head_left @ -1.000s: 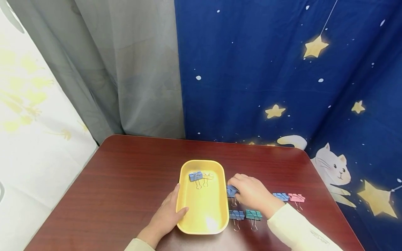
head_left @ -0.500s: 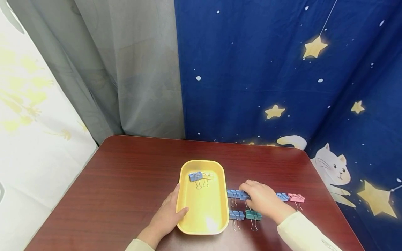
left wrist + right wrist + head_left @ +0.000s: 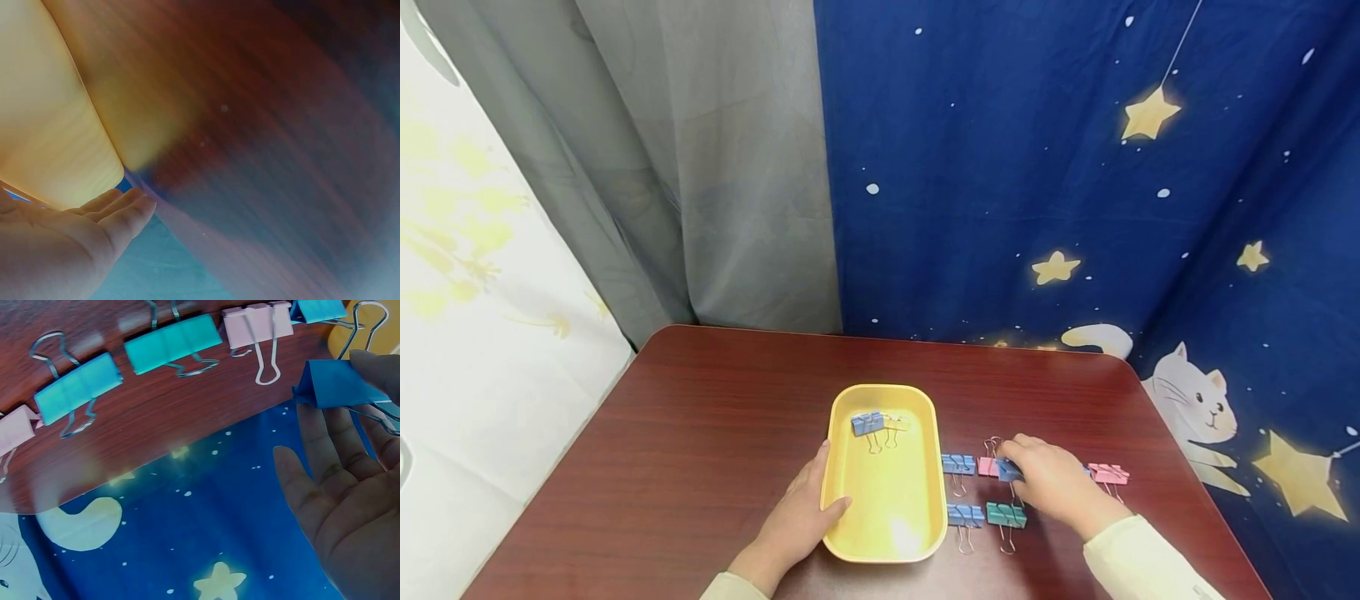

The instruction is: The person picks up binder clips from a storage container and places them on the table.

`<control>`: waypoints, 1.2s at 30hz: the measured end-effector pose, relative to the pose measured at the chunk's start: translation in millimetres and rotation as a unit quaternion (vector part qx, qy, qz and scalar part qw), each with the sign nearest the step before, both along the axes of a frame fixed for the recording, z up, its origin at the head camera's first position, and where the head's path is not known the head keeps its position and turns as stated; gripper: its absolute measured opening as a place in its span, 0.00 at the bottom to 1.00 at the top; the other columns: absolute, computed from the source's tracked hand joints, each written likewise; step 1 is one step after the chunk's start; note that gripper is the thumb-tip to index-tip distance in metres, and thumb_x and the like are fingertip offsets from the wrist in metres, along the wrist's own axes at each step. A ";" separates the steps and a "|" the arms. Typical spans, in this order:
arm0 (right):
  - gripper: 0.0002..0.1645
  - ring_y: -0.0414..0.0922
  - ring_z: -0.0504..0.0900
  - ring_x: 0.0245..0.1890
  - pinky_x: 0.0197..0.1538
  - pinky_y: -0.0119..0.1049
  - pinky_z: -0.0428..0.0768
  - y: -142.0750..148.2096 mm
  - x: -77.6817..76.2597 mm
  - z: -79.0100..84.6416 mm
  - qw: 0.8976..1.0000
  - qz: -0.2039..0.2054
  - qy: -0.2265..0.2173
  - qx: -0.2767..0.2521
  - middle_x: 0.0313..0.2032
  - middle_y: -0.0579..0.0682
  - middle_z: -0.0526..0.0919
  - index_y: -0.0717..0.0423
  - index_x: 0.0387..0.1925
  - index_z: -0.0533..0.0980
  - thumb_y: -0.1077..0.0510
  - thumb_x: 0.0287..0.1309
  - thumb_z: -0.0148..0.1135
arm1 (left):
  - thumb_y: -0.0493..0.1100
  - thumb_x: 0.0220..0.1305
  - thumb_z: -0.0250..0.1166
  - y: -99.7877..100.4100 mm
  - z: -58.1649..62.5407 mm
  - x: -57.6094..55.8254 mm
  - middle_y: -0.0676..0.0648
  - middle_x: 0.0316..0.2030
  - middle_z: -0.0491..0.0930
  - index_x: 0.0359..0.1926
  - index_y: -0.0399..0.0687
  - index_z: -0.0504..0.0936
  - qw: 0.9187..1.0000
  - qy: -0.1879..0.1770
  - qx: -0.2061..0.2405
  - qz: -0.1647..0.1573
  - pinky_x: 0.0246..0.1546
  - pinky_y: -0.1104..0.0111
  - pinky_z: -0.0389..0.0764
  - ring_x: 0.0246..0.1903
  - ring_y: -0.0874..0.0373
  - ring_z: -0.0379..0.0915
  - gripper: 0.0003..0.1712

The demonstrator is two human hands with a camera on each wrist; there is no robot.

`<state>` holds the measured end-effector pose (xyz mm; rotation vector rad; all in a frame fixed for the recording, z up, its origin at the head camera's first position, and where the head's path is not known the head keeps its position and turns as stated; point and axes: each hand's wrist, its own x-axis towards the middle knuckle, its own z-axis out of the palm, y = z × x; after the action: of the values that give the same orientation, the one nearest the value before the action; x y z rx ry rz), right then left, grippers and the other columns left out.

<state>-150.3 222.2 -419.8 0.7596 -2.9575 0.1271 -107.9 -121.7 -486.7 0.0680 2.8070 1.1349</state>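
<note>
My right hand [image 3: 1056, 479] pinches a blue binder clip [image 3: 1009, 471] between thumb and fingers; in the right wrist view this blue clip [image 3: 340, 384] is apart from the row on the table. My left hand [image 3: 793, 512] grips the left side of a yellow tray [image 3: 887, 537], thumb over the rim and fingers along the outer wall. A blue clip [image 3: 868, 423] and a yellow clip [image 3: 896, 422] lie inside the tray. Close to the held clip are a pink clip [image 3: 988, 466] and a blue clip [image 3: 958, 464].
Nearer the front lie a blue clip [image 3: 966, 515] and a green clip [image 3: 1006, 515]. A pink clip [image 3: 1108, 473] lies right of my right hand. The right wrist view also shows a teal clip [image 3: 173, 344] in the row. Curtains hang behind the brown table [image 3: 737, 375].
My right hand has moved right along the back row with the blue clip, away from the tray. The pink clip beside the held one has come into view. My left hand and the tray stay put.
</note>
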 end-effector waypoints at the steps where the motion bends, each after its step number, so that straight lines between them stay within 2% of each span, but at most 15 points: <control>1: 0.19 0.40 0.74 0.29 0.34 0.40 0.80 2.2 0.2 -0.9 1.000 0.002 0.006 0.000 0.28 0.39 0.73 0.48 0.35 0.77 0.62 0.38 0.76 | 0.52 0.61 0.65 0.1 -0.1 0.0 0.35 0.69 0.60 0.76 0.46 0.48 1.000 0.000 -0.001 0.000 0.64 0.44 0.61 0.69 0.39 0.55 0.50; 21: 0.17 0.39 0.72 0.27 0.28 0.38 0.76 25.2 7.0 -20.4 0.999 -0.036 -0.033 0.001 0.26 0.38 0.71 0.46 0.29 0.74 0.64 0.38 0.73 | 0.52 0.62 0.65 1.2 -0.2 0.0 0.36 0.69 0.60 0.76 0.47 0.47 1.000 -0.008 -0.007 0.001 0.63 0.44 0.62 0.69 0.39 0.55 0.50; 28: 0.18 0.39 0.73 0.26 0.31 0.40 0.78 29.1 11.9 -26.8 0.998 -0.045 -0.049 0.003 0.26 0.39 0.73 0.46 0.30 0.75 0.64 0.38 0.74 | 0.51 0.61 0.65 1.4 0.2 -0.2 0.36 0.70 0.60 0.76 0.46 0.48 1.000 -0.007 -0.005 0.000 0.63 0.44 0.63 0.69 0.39 0.55 0.50; 33: 0.18 0.45 0.79 0.32 0.36 0.45 0.80 31.3 15.0 -30.4 0.997 -0.043 -0.056 0.000 0.30 0.43 0.78 0.47 0.28 0.74 0.66 0.36 0.73 | 0.51 0.62 0.65 1.1 -0.3 -0.3 0.36 0.70 0.59 0.76 0.45 0.47 1.000 -0.005 -0.009 -0.001 0.64 0.44 0.62 0.69 0.39 0.55 0.50; 36: 0.18 0.46 0.80 0.34 0.35 0.46 0.80 32.7 17.0 -33.4 0.997 -0.049 -0.064 -0.004 0.30 0.43 0.78 0.46 0.27 0.73 0.66 0.36 0.72 | 0.51 0.62 0.65 1.0 -0.7 -0.3 0.35 0.70 0.59 0.76 0.46 0.47 1.000 -0.005 -0.010 -0.002 0.64 0.44 0.62 0.69 0.39 0.55 0.50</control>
<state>-133.3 254.9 -453.3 0.6251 -3.1065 0.1886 -108.3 -120.7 -487.5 0.0657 2.8081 1.1036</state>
